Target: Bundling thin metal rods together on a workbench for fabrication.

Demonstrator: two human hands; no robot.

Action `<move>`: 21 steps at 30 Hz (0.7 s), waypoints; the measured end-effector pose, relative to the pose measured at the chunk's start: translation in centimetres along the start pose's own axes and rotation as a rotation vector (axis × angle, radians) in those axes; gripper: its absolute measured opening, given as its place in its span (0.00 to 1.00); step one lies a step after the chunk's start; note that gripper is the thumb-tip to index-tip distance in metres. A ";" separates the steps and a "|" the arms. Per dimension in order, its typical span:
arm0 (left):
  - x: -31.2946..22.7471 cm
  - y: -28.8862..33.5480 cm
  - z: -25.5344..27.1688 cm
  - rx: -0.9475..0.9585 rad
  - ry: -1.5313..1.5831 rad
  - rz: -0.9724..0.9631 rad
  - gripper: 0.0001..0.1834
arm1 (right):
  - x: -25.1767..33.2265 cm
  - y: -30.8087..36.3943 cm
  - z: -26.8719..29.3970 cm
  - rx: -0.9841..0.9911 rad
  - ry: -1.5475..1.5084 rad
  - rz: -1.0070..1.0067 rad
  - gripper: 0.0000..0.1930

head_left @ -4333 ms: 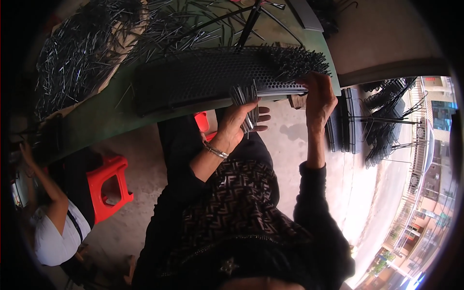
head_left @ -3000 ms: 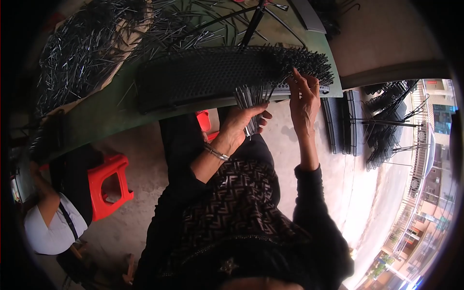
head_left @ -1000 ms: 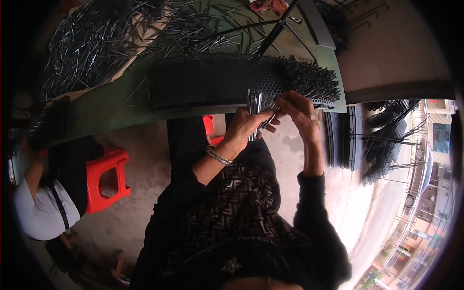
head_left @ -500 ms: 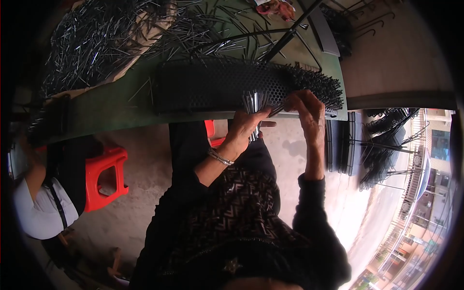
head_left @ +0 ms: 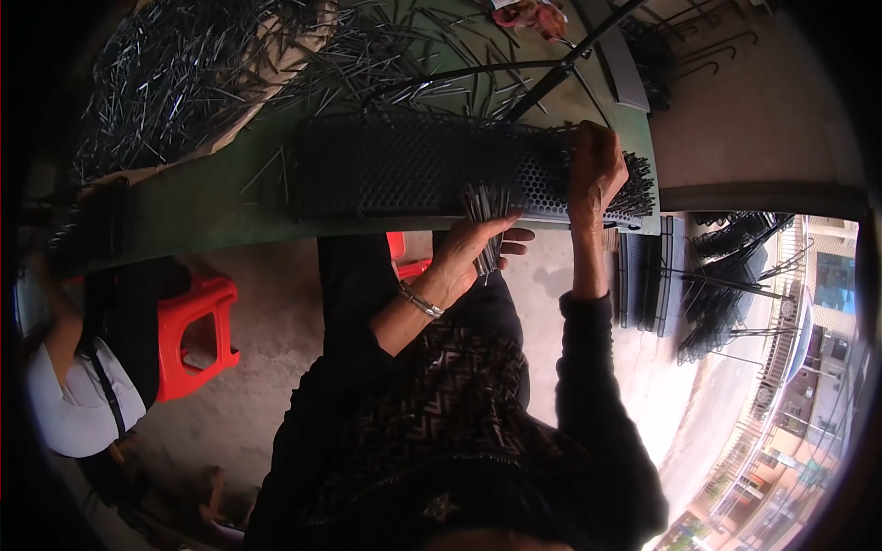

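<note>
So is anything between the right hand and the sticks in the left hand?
Nothing visible stands between the right hand and the sticks in the left hand; the board with holes shows behind the gap.

Red plastic stool (head_left: 172, 344) on L, nr co-worker (head_left: 78, 409) in white top; outdoors far R, fence (head_left: 763, 397) w/ bldgs (head_left: 820, 404) behind.

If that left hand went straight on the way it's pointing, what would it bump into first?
Probably the near edge of the dark perforated panel, just ahead of the left hand and its thin rods. Depth is unclear, so it might pass over or under.
</note>
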State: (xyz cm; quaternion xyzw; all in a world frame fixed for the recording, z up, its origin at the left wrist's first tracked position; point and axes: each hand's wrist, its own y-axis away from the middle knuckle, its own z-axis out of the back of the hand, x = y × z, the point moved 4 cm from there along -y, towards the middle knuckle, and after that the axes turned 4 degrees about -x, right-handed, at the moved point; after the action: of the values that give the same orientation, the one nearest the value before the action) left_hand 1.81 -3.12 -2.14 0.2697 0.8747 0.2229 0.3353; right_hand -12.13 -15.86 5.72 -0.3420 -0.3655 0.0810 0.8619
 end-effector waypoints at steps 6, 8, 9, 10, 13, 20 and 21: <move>0.0 -0.2 0.0 0.007 0.048 -0.003 0.14 | 0.1 -0.2 -0.2 0.007 0.042 0.062 0.06; 0.0 -0.2 0.0 0.009 0.049 -0.005 0.14 | 0.3 -0.2 -0.2 0.001 0.058 0.086 0.06; 0.0 -0.1 0.0 0.010 0.050 -0.007 0.14 | 0.5 -0.2 -0.1 0.011 0.057 0.069 0.06; 0.0 -0.1 0.0 0.011 0.050 -0.008 0.14 | 0.6 -0.2 -0.1 0.021 0.055 0.053 0.06; 0.0 -0.1 0.1 0.018 0.055 -0.008 0.14 | 0.9 -0.1 -0.2 0.020 -0.012 0.011 0.07; 0.1 -0.1 0.2 0.032 0.054 0.002 0.17 | 1.1 -0.1 -0.2 0.042 -0.002 0.032 0.07; 0.1 -0.1 0.2 0.026 0.056 0.000 0.17 | 1.0 -0.1 -0.2 0.050 -0.004 0.013 0.07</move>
State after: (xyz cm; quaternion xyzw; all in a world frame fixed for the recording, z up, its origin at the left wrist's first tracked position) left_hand 1.84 -3.10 -2.43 0.2676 0.8866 0.2189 0.3072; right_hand -11.23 -15.65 6.25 -0.3225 -0.3629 0.0967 0.8689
